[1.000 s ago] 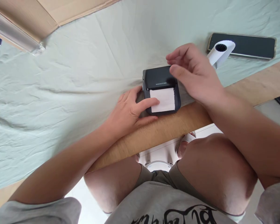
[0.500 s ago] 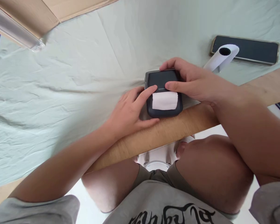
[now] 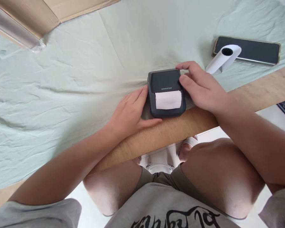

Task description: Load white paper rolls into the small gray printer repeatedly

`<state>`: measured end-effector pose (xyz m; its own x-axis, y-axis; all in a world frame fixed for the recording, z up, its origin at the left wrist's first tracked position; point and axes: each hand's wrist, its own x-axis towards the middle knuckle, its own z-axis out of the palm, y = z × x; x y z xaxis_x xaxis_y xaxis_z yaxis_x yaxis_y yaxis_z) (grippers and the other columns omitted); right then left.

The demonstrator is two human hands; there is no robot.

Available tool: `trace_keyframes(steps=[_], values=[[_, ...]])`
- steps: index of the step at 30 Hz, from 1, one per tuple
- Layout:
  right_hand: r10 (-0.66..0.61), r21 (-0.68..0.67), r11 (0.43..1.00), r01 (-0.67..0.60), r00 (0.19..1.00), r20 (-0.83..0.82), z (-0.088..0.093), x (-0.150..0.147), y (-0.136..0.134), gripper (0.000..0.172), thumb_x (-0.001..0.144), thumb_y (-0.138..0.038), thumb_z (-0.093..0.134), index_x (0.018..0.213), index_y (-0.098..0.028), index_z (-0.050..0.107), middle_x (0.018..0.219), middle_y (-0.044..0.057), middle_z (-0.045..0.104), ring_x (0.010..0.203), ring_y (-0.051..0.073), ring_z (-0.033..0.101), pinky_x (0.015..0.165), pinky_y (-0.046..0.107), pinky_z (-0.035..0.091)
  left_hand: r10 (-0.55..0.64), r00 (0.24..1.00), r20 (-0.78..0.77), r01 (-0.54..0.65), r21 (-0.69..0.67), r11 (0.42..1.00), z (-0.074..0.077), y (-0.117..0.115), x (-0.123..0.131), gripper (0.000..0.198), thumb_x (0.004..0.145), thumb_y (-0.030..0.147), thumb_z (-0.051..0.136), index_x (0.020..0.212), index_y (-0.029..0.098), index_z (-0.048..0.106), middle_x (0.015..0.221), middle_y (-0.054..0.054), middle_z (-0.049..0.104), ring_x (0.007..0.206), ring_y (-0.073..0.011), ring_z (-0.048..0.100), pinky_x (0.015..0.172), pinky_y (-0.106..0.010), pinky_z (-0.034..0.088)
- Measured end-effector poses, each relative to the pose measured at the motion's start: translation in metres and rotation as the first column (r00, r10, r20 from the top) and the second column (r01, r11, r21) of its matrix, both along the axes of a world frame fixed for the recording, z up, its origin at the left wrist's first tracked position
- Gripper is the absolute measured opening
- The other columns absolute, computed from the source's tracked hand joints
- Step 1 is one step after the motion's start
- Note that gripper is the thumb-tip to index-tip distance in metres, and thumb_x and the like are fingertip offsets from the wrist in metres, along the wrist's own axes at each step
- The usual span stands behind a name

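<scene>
A small black printer (image 3: 165,79) lies on the cloth close to the wooden table edge, its lid down. White paper (image 3: 168,100) sticks out across its front half. Along the printer's left side rests my left hand (image 3: 130,110), fingers against the side and thumb stretched along the near edge. My right hand (image 3: 201,85) touches the upper right corner and right side with its fingers and thumb. Both hands have their fingers apart around the device, which stays on the cloth.
A dark phone (image 3: 258,50) lies at the upper right, with a white paper roll (image 3: 218,60) leaning by it. Cardboard (image 3: 71,8) and a clear-wrapped bar (image 3: 16,28) are at the upper left. The wooden edge (image 3: 152,139) runs in front of my legs.
My right hand has slid right, off the top of the lid to its right side. My left index finger has come off the lid to the left side. The printer's lettering is now uncovered.
</scene>
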<state>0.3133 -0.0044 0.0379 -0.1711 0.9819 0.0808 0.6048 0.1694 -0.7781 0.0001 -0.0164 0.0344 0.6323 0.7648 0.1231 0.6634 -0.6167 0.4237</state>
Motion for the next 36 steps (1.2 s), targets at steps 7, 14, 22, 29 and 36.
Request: trace_keyframes(steps=[7, 14, 22, 29, 36], values=[[0.094, -0.056, 0.994, -0.094, 0.996, -0.011, -0.001, 0.002, 0.004, 0.081, 0.112, -0.091, 0.055, 0.172, -0.037, 0.057, 0.109, 0.005, 0.077, 0.094, 0.026, 0.072, 0.103, 0.052, 0.063, 0.024, 0.992, -0.126, -0.013, 0.085, 0.996, 0.008, -0.008, 0.006, 0.111, 0.104, 0.073, 0.086, 0.186, 0.010, 0.048, 0.184, -0.031, 0.064, 0.161, -0.0537, 0.072, 0.134, -0.066, 0.058], [0.137, -0.085, 0.987, -0.138, 0.990, -0.010, 0.002, 0.004, 0.005, 0.091, 0.109, -0.094, 0.059, 0.181, -0.038, 0.051, 0.121, 0.009, 0.080, 0.105, 0.029, 0.075, 0.118, 0.057, 0.062, 0.029, 0.992, -0.125, -0.023, 0.051, 0.998, 0.012, -0.008, 0.011, 0.105, 0.103, 0.067, 0.086, 0.183, 0.010, 0.051, 0.180, -0.030, 0.068, 0.163, -0.0523, 0.071, 0.136, -0.064, 0.058], [0.208, -0.077, 0.973, -0.217, 0.972, -0.113, 0.000, 0.017, 0.009, 0.081, 0.102, -0.072, 0.085, 0.170, -0.038, 0.057, 0.089, -0.004, 0.069, 0.080, 0.018, 0.066, 0.070, 0.033, 0.050, 0.046, 0.997, -0.058, -0.043, 0.057, 0.997, 0.002, -0.005, 0.010, 0.117, 0.098, 0.077, 0.083, 0.186, 0.010, 0.043, 0.187, -0.027, 0.062, 0.170, -0.0501, 0.065, 0.140, -0.063, 0.055], [0.043, -0.031, 0.998, -0.047, 0.991, -0.129, 0.031, -0.003, 0.010, 0.056, 0.102, -0.053, 0.086, 0.148, -0.028, 0.065, 0.063, -0.010, 0.053, 0.058, 0.014, 0.046, 0.065, 0.035, 0.040, 0.024, 1.000, -0.015, -0.024, 0.000, 1.000, -0.003, 0.001, 0.005, 0.114, 0.103, 0.084, 0.073, 0.187, 0.014, 0.043, 0.189, -0.026, 0.060, 0.176, -0.0500, 0.058, 0.143, -0.063, 0.050], [-0.117, 0.177, 0.973, 0.149, 0.977, -0.179, 0.061, -0.035, 0.014, 0.031, 0.101, -0.044, 0.078, 0.109, -0.032, 0.050, 0.063, -0.005, 0.056, 0.068, 0.023, 0.071, 0.059, 0.039, 0.040, 0.034, 0.998, -0.048, -0.034, 0.004, 0.999, 0.000, 0.000, 0.007, 0.117, 0.103, 0.081, 0.073, 0.188, 0.008, 0.041, 0.189, -0.030, 0.057, 0.177, -0.0520, 0.055, 0.144, -0.064, 0.049]])
